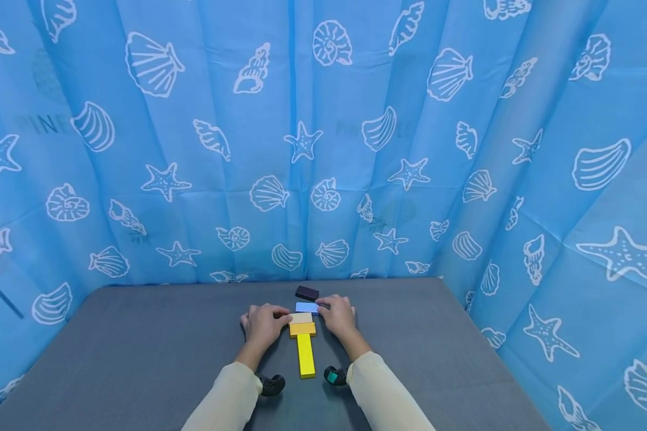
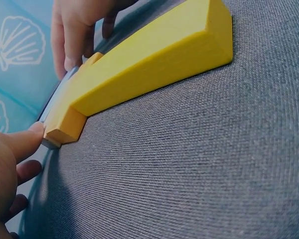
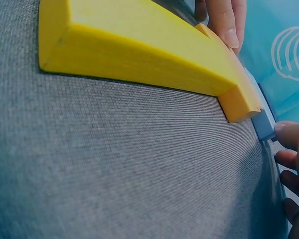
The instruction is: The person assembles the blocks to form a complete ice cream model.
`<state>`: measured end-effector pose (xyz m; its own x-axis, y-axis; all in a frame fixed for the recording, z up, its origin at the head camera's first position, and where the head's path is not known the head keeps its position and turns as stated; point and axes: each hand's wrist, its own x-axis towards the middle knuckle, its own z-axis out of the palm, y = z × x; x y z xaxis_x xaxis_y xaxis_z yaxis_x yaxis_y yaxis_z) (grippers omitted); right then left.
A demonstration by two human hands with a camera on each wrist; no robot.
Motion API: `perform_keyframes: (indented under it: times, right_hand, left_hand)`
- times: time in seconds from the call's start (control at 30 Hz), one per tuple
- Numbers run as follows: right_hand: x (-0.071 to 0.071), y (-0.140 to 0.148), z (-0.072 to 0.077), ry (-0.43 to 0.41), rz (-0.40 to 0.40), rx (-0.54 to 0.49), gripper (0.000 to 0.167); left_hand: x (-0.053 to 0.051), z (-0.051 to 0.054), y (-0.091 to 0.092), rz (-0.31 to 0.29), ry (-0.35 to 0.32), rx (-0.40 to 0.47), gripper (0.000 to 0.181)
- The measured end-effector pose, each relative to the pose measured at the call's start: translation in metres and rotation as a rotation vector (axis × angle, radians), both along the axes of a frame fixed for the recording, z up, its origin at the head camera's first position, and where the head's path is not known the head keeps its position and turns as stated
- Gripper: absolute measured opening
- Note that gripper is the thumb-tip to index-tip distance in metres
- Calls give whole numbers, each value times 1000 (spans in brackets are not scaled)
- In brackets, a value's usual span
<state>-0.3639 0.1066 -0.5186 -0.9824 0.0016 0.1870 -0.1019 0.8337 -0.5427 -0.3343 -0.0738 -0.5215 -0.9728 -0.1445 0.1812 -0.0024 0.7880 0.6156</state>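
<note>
My left hand (image 1: 264, 326) pinches the left end of a cream block (image 1: 302, 318) with thumb and index finger. The right hand (image 1: 338, 316) holds the right end of a blue block (image 1: 306, 307), which lies just beyond the cream one. An orange block (image 1: 302, 330) lies crosswise against the cream block's near side. From its middle a long yellow block (image 1: 305, 359) runs toward me, making a T shape. In the right wrist view my right thumb touches the end of the blue block (image 3: 263, 124). The index fingertips are partly hidden in the wrist views.
A dark block (image 1: 307, 293) lies apart, slightly tilted, beyond the blue one. Everything rests on a grey cloth-covered table (image 1: 167, 341). A blue shell-patterned curtain (image 1: 302, 197) hangs behind it and along the right. Black wrist devices (image 1: 272, 385) sit at both sleeves.
</note>
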Motion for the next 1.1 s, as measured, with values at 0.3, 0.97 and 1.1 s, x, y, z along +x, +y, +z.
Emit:
perform_keyframes:
  times: [0.3,0.97,1.1]
  right_hand:
    - [0,1,1,6,6,-6,18]
    - [1,-4,2,-23,9,-2,18]
    - [1,-4,3,-16,8,-7,18]
  left_hand:
    - [-1,0,0,-11,-7,6,20]
    - [1,-3,1,19,3,31,26]
    - [2,-4,2,23,7,40,26]
